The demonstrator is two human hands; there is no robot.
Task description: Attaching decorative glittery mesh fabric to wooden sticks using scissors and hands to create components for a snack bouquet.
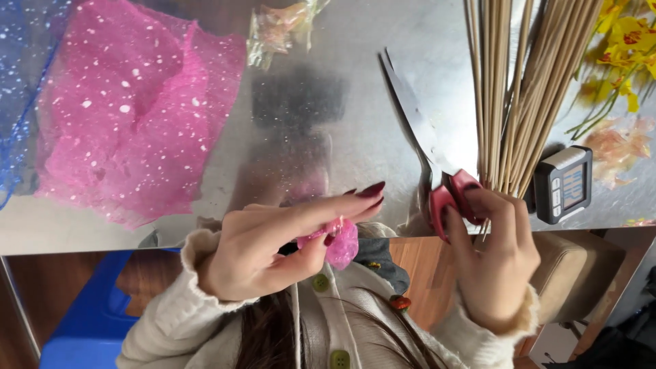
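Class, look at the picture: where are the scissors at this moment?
The scissors are right of centre in the head view, held by their pink handles in the right hand, blades open over the shiny table, just left of the wooden sticks.

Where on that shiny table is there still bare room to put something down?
The widest bare patch of the table lies between the pink netting and the scissors. Right of the scissors it is crowded: wooden sticks, a small timer, yellow flowers.
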